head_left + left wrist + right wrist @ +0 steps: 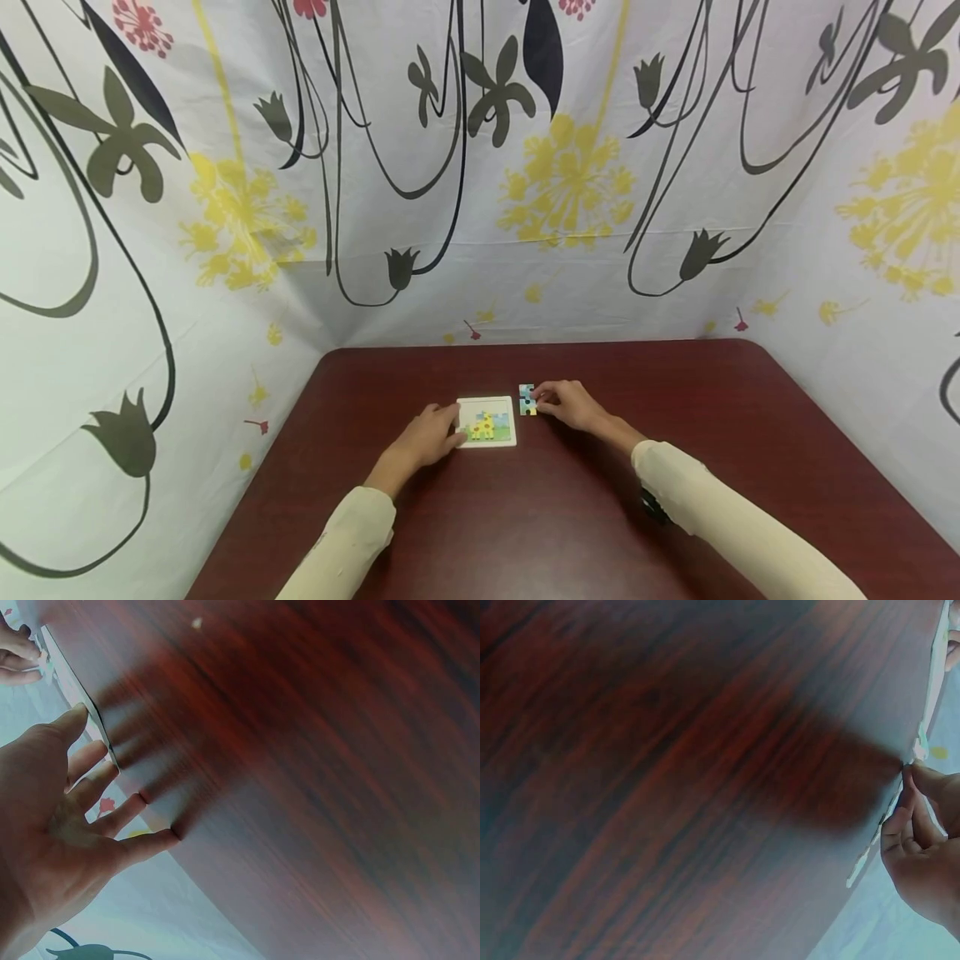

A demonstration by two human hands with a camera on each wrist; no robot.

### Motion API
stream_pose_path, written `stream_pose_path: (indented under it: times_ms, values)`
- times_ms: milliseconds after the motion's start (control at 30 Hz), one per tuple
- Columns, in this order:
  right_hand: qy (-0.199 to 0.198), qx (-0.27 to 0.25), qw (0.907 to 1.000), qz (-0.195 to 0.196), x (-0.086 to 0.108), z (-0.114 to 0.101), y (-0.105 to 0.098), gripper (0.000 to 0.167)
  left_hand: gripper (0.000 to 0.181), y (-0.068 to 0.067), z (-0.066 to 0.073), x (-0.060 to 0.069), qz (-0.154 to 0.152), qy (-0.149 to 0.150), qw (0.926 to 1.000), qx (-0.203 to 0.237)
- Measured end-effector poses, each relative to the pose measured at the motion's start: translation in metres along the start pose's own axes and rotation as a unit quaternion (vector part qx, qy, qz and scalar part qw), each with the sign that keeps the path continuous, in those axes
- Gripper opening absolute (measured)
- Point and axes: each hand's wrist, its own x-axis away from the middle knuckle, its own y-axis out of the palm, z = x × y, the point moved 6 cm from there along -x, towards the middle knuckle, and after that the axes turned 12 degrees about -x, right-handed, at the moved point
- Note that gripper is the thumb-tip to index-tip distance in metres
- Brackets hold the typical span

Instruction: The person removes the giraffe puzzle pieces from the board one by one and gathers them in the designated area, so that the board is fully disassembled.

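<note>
A white-framed puzzle board (513, 423) with a yellow giraffe picture lies flat on the table. My left hand (432, 435) rests at its left edge; in the left wrist view the fingers (120, 822) are spread and fairly straight, with the thumb against the board's near edge. Just right of the board, a small group of blue and green jigsaw puzzle pieces (526, 390) lies on the tabletop. My right hand (573, 405) is at their right side. Its thumb and index fingertip pinch at a puzzle piece, as the right wrist view (930, 847) shows; the exact contact is partly hidden.
The dark red wooden table (525, 517) has rounded far corners. White cloth (480, 208) with flower prints hangs behind it and at both sides. A small dark object (654, 505) shows below the right sleeve.
</note>
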Motion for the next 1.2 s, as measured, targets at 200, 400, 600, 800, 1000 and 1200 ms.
stream_pose_path:
  times_ms: [200,400,600,800,1000,1200]
  values:
    - [0.000,0.023,0.9997,0.002,0.000,0.003,0.002,0.020,0.020,0.000,-0.001,0.000,0.002,0.004,1.0000,-0.007]
    - [-0.001,0.038,0.9993,0.002,0.000,0.002,0.002,0.019,0.020,0.001,-0.001,-0.001,0.001,0.003,1.0000,-0.004]
    - [0.004,0.033,0.9994,-0.002,0.000,0.002,0.001,0.018,0.020,0.001,0.000,-0.001,0.003,0.000,1.0000,-0.006]
    - [-0.010,0.019,0.9997,-0.010,-0.004,-0.009,0.005,0.019,0.019,0.002,-0.002,-0.001,0.001,-0.007,1.0000,-0.006]
    - [-0.015,0.006,0.9995,-0.026,-0.011,-0.014,0.019,0.022,0.020,0.003,-0.002,-0.001,0.002,0.000,0.9999,-0.012]
    - [-0.017,0.007,0.9995,-0.025,-0.017,-0.021,0.032,0.019,0.020,0.002,-0.001,-0.001,-0.001,0.005,0.9999,-0.013]
